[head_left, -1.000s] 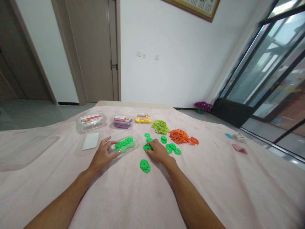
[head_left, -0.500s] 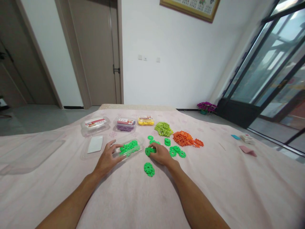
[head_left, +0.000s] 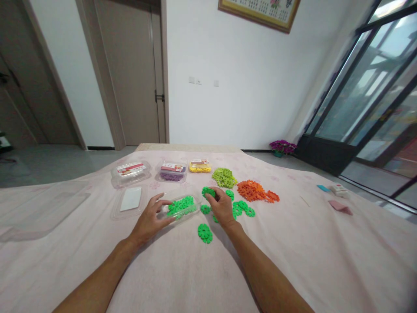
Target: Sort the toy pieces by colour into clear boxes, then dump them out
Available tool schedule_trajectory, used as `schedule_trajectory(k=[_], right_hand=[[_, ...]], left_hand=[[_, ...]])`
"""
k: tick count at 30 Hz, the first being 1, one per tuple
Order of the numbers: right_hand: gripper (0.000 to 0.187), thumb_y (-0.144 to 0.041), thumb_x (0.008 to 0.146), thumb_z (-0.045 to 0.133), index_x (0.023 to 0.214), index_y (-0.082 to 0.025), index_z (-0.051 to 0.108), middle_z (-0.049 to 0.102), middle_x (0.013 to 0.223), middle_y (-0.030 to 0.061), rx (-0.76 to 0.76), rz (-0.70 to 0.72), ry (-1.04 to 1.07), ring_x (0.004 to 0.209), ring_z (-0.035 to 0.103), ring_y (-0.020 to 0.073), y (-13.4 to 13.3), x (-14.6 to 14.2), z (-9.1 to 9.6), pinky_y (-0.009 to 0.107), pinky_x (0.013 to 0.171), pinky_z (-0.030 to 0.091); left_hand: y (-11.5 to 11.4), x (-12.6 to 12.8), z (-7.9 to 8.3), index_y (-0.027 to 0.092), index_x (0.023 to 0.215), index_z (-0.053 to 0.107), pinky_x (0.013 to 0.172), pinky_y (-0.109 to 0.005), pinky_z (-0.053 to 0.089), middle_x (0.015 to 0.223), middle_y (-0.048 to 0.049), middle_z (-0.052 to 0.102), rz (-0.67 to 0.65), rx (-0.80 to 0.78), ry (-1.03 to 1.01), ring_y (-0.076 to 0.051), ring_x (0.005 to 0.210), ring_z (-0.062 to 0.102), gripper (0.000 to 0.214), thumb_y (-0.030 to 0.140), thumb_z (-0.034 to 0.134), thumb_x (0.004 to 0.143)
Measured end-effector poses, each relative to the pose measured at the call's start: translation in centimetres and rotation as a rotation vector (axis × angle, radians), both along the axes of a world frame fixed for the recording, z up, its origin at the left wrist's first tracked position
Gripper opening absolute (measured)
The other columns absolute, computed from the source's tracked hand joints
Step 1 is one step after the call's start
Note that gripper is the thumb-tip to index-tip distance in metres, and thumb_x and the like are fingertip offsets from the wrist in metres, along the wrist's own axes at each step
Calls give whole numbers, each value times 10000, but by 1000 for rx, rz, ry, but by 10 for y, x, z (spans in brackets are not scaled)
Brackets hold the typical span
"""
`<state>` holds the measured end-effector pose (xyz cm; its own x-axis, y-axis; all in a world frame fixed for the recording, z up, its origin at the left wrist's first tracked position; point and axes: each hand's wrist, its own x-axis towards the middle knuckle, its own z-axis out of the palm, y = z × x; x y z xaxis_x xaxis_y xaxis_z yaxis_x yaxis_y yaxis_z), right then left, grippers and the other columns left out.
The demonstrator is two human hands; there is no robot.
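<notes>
My left hand (head_left: pixel 155 215) grips the near left end of a clear plastic box (head_left: pixel 195 209), thumb and fingers on its walls. Green notched discs (head_left: pixel 181 205) lie spread inside it. To the right of the box, my right hand (head_left: pixel 222 206) pinches green notched discs (head_left: pixel 207 191) just above the cloth; their exact number is unclear. Loose green discs rest around that hand: one (head_left: pixel 205 209) below the held ones, an overlapping pair (head_left: pixel 205 233) nearer me, and several (head_left: pixel 241 208) to its right. Some are partly hidden by the hand.
Behind stand a purple-filled box (head_left: pixel 172 171), a yellow-filled box (head_left: pixel 200 166) and a clear labelled box (head_left: pixel 130 173). A lid (head_left: pixel 130 199) lies left. Lime pieces (head_left: pixel 224 178) and orange pieces (head_left: pixel 252 190) are piled right. A pink cloth (head_left: pixel 340 207) lies far right.
My right hand has moved up and away from me, lifting green discs off the cloth. The box and my left hand have shifted slightly right.
</notes>
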<state>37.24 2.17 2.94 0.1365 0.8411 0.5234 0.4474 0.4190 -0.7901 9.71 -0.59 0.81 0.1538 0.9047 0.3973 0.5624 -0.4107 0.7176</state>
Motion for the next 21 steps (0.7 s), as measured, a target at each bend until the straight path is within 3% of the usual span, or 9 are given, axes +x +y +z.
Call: schedule_trajectory(k=[4, 8, 11, 15, 18, 21], right_hand=[[255, -343, 821, 643, 1026, -218, 727, 742, 958, 45, -2, 91, -46, 789, 646, 182, -7, -14, 2, 323, 780, 524], [319, -341, 848, 615, 1133, -225, 696, 738, 1012, 43, -32, 100, -47, 676, 617, 151, -3, -8, -2, 311, 709, 531], [308, -306, 889, 544, 1146, -199, 678, 715, 1088, 72, 0, -11, -101, 789, 655, 176, 5, 10, -4, 339, 798, 535], [380, -230, 878, 550, 1242, -157, 632, 639, 1275, 145, -40, -240, -501, 1198, 563, 270, 14, 40, -9, 438, 1065, 392], [475, -298, 910, 565, 1356, -135, 550, 527, 1413, 209, -164, -388, -700, 1329, 451, 323, 13, 54, -15, 484, 1095, 326], [428, -366, 954, 519, 1322, -154, 575, 529, 1402, 220, -257, -430, -795, 1307, 466, 337, 9, 57, -18, 489, 1066, 327]], left_hand=[[-2, 2, 2, 275, 1123, 679, 990, -470, 516, 1487, -112, 411, -41, -16, 25, -312, 1336, 477, 404, 420, 743, 751], [-3, 2, 3, 277, 1130, 675, 982, -453, 517, 1483, -111, 411, -54, -9, 31, -310, 1330, 482, 405, 400, 745, 750], [-3, 2, 5, 274, 1114, 679, 973, -446, 521, 1478, -108, 415, -56, -25, 19, -301, 1305, 505, 394, 385, 748, 742], [-2, 2, 4, 270, 1128, 672, 989, -447, 507, 1484, -110, 407, -58, -31, 20, -292, 1319, 485, 400, 390, 741, 752], [-1, 1, 0, 266, 1142, 668, 992, -447, 501, 1493, -119, 405, -60, -25, 26, -293, 1333, 468, 418, 404, 741, 755], [0, 0, -2, 264, 1139, 671, 992, -454, 501, 1500, -120, 408, -52, -22, 23, -294, 1331, 472, 417, 405, 740, 753]])
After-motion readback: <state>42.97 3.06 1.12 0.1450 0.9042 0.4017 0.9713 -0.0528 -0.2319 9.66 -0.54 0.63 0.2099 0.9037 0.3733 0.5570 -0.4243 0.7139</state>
